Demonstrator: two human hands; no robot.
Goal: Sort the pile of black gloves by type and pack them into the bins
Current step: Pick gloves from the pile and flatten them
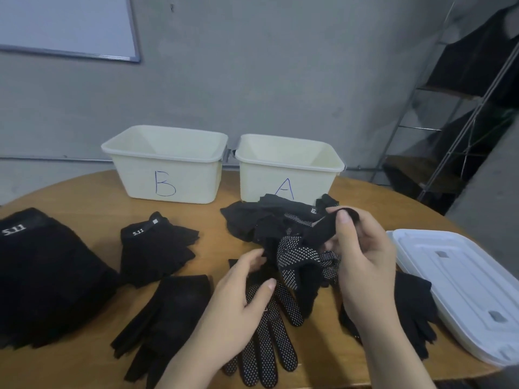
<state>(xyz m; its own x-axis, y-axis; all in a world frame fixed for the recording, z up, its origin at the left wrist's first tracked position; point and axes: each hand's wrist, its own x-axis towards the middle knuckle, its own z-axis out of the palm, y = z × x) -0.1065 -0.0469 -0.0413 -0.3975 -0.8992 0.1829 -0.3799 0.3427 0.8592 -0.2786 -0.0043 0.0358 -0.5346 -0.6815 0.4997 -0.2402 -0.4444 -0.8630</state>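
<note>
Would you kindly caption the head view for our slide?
Both hands, left hand and right hand, pull dotted gloves from the pile before bins B and A.

Wooden table (92,192) carries two bins (165,175), gloves (156,248), white lids (463,290).
</note>
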